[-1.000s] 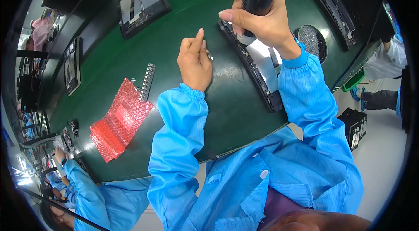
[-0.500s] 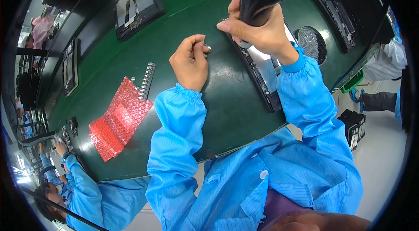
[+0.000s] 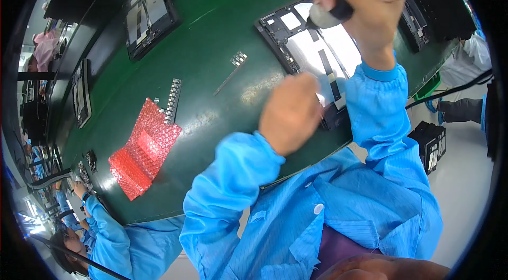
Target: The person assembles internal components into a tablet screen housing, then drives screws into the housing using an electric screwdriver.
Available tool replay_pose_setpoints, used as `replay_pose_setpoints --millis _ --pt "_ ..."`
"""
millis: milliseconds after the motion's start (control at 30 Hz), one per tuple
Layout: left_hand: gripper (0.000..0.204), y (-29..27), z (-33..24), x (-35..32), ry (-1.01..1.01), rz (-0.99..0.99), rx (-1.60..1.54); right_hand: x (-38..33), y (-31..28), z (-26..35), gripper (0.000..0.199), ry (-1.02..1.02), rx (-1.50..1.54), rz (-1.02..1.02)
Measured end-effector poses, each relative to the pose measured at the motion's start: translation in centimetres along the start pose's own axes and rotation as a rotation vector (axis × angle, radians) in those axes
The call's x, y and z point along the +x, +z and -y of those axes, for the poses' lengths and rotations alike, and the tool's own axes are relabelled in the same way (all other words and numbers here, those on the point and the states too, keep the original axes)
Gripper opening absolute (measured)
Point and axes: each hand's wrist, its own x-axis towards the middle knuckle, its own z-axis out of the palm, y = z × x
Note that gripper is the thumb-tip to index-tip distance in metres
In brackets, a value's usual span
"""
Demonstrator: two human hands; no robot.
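My right hand [image 3: 365,12] grips a black electric screwdriver [image 3: 341,12], its pale collar and tip pointing down to the left over an opened tablet-like device [image 3: 291,21]. The device has a black frame, a shiny silver inside and dark strips. At its near left edge is my left hand [image 3: 292,113], smeared by motion; its fingers look curled, and whether they hold anything is hidden. A thin flex strip with small metal connectors [image 3: 239,59] lies on the green table to the left of the device.
Red bubble wrap [image 3: 145,147] and a strip of small boards [image 3: 172,101] lie at the left. Other opened devices [image 3: 151,18] stand along the far side. A cable [image 3: 455,88] crosses at the right. A co-worker's blue sleeve [image 3: 108,229] shows lower left.
My left hand has moved right to the device's edge; the flex strip shows on the table near where it was. My right hand has lifted up and right with the screwdriver, uncovering the device.
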Motion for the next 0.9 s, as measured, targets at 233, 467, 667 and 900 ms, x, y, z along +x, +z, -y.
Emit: replay_pose_setpoints --millis 233,467,667,900 --pt "0.051 1.2 0.8 -0.7 0.226 0.380 0.196 -0.2 0.8 3.4 0.032 0.005 -0.053 -0.405" --pt "0.050 -1.1 10.6 8.6 0.434 0.421 0.155 0.1 -4.9 2.3 0.022 -0.265 0.005 -0.016" --pt "0.035 4.2 12.9 15.4 0.285 0.144 0.374 0.0 -5.2 2.6 0.030 -0.282 0.015 -0.058" --pt "0.016 3.2 15.2 20.9 -0.284 0.203 0.782 0.6 -7.6 3.6 0.028 -0.303 0.008 -0.118"
